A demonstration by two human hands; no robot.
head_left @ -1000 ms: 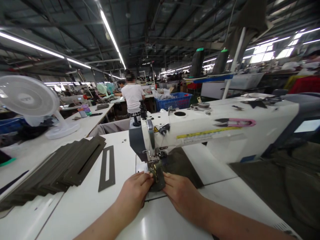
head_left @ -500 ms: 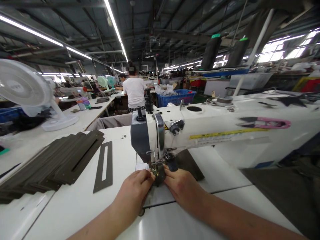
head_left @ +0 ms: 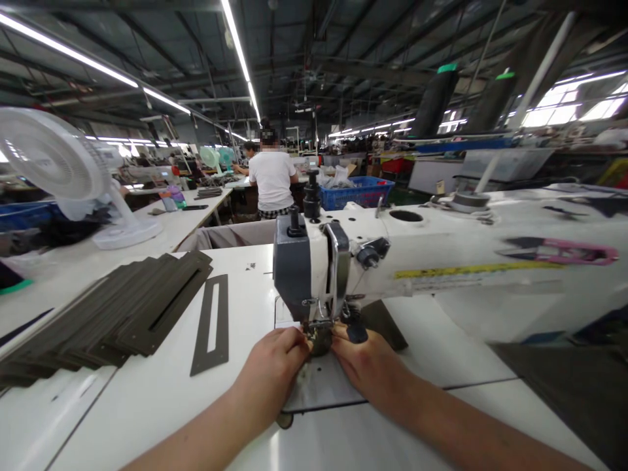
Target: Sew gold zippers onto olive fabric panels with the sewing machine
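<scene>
My left hand [head_left: 275, 366] lies left of the presser foot [head_left: 320, 325] of a white sewing machine [head_left: 432, 245]. Its thumb and fingers are closed at the edge of a dark olive fabric piece [head_left: 322, 343]. From the other side, my right hand [head_left: 369, 364] presses its closed fingers on the same fabric, close to the needle area. Some fingertips are hidden by machine parts. More dark fabric [head_left: 385, 324] shows behind my right hand, under the machine arm. A small white piece [head_left: 288, 324] lies just beyond my left fingers.
Left of the machine lie a slotted dark panel [head_left: 212, 327] and a fanned stack of similar panels [head_left: 112, 314]. A white fan [head_left: 130, 226] stands farther left. Pink-handled snips [head_left: 564, 250] rest on the machine arm. A person in a white shirt [head_left: 273, 180] sits ahead, near a blue basket [head_left: 363, 191].
The view has turned slightly left, so the machine and panels appear farther right. Both hands stay at the presser foot, with only slight movement around the fabric.
</scene>
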